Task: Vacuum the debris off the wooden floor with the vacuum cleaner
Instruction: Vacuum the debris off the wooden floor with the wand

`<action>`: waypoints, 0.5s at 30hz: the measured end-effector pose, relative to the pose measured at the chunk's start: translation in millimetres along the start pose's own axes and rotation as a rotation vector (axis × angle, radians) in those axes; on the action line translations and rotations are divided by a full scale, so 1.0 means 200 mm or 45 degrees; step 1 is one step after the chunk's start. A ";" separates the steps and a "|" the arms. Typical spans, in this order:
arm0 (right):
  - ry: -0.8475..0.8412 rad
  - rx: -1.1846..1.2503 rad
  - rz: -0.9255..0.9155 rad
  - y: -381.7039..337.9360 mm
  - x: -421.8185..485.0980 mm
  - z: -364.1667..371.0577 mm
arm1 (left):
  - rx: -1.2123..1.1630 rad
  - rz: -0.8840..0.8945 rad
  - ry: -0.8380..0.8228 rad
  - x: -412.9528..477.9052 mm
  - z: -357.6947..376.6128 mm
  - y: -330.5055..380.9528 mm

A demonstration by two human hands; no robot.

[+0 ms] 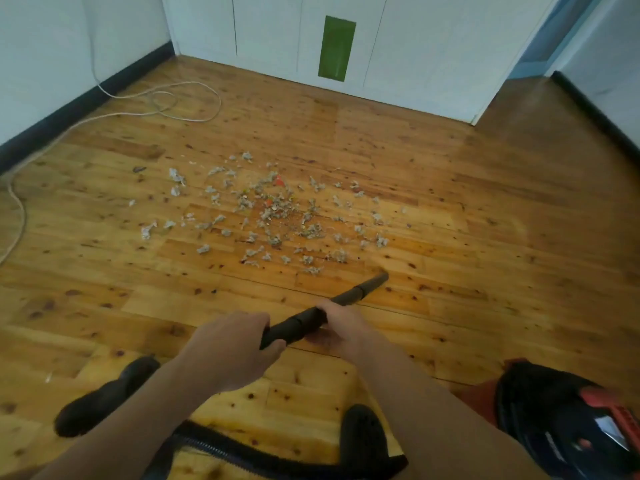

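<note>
Debris (pixel 273 209) lies scattered just beyond the wand (pixel 360 291), so we hold it low with left grip (pixel 228 351) and right grip (pixel 341 327) both curled round it, for steering forward.

Black wand (pixel 346 299), grey debris (pixel 273 213), knotty amber floor (pixel 485 271), green panel (pixel 336 48).

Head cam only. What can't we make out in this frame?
Head view:
Hidden: middle of the black vacuum tube, under left hand and right hand.
Cut off: red-and-black vacuum cleaner body, by the bottom-right corner.
Hidden: black ribbed hose, partly behind forearms, then off bottom edge.
Too small: grey scattered debris, pieces unidentifiable.
</note>
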State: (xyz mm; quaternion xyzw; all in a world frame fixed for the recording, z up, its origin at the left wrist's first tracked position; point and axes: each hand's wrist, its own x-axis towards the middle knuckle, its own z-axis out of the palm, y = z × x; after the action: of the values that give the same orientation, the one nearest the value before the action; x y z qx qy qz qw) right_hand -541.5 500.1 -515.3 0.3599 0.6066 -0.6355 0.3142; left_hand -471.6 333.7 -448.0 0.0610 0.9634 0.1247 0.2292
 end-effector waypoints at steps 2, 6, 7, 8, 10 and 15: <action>-0.019 -0.014 0.016 -0.03 0.02 0.05 | -0.029 -0.065 0.009 0.03 0.00 -0.04; -0.060 0.040 0.040 -0.08 0.03 0.12 | 0.099 -0.104 0.121 0.07 -0.05 -0.08; -0.079 0.034 0.039 -0.09 0.03 0.12 | 0.157 -0.105 0.169 0.08 -0.06 -0.09; -0.098 0.014 0.037 -0.10 0.03 0.13 | 0.212 -0.109 0.203 0.08 -0.07 -0.09; -0.116 -0.037 0.038 -0.11 0.03 0.14 | 0.282 -0.098 0.225 0.09 -0.07 -0.10; -0.081 -0.077 0.037 -0.14 0.04 0.17 | 0.302 -0.033 0.197 0.12 -0.06 -0.09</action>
State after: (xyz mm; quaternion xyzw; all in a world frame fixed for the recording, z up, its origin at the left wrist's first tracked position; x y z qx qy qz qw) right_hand -571.9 468.5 -507.4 0.3386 0.6100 -0.6233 0.3532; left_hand -499.8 318.3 -453.0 0.0654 0.9869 0.0113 0.1472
